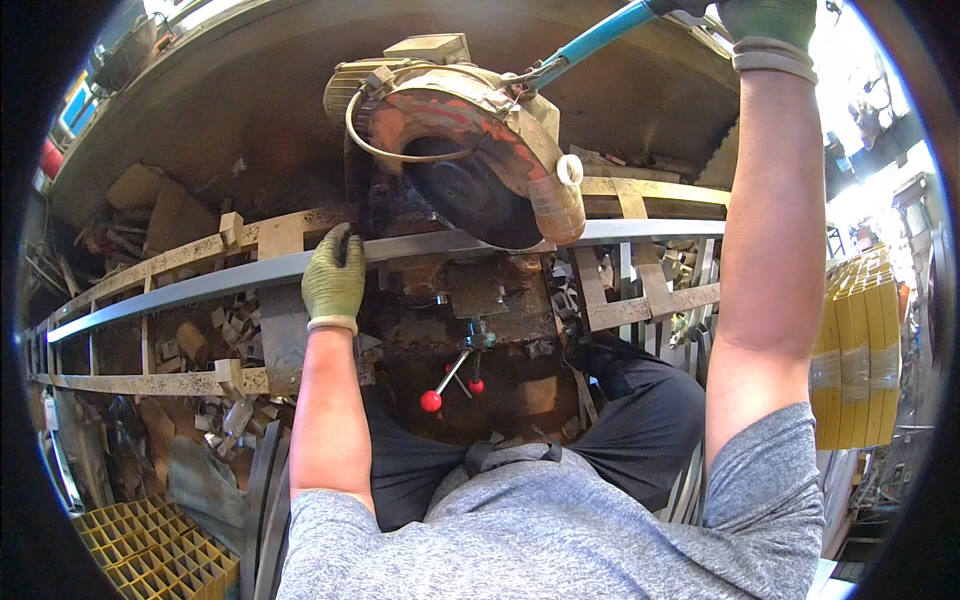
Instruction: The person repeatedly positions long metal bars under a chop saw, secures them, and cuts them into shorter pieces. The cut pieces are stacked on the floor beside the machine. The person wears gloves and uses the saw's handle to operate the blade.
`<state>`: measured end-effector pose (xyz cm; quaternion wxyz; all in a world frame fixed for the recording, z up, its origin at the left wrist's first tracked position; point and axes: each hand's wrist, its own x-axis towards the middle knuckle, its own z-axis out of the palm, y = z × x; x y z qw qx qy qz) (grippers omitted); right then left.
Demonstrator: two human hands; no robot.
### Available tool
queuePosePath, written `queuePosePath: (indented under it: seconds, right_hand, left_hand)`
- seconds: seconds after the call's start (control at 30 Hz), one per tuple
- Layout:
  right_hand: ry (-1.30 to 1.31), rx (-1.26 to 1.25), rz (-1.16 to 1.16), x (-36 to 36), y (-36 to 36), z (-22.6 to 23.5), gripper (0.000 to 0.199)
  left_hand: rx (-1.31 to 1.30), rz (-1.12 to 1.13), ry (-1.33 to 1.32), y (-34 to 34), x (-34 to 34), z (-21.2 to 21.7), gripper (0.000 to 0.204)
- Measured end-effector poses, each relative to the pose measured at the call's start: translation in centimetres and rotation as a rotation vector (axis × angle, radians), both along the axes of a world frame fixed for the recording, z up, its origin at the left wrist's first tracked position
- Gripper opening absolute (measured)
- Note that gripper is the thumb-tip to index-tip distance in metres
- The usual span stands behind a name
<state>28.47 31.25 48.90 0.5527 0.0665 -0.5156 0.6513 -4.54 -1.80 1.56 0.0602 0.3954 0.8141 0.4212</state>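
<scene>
A large cut-off saw, with a worn, orange-stained guard and a dark round disc, stands over the middle of the bench. Its disc reaches down at a long grey metal bar lying across the frame; whether the two touch I cannot tell. My left hand, in a green glove, is closed over the bar to the left of the disc. At the upper right edge my right hand, also gloved and partly cut off by the frame, grips the end of the saw's blue handle.
A clamp lever with red knobs sits below the saw, near my legs. Metal offcuts lie around the bench frame. Yellow grid stacks stand at right and lower left. A cable loops beside the guard.
</scene>
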Motion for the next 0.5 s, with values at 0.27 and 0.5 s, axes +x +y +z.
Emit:
queuePosePath:
  seconds: [0.27,0.5]
  right_hand:
    - [-0.105,0.333,-0.359,1.0,-2.8,-2.0,0.021]
    - [-0.095,0.339,-0.4,1.6,-4.2,-2.9,0.018]
  left_hand:
    - [-0.003,0.008,0.046,0.2,-0.2,-0.2,0.044]
    - [-0.025,0.018,0.057,0.0,0.1,0.0,0.044]
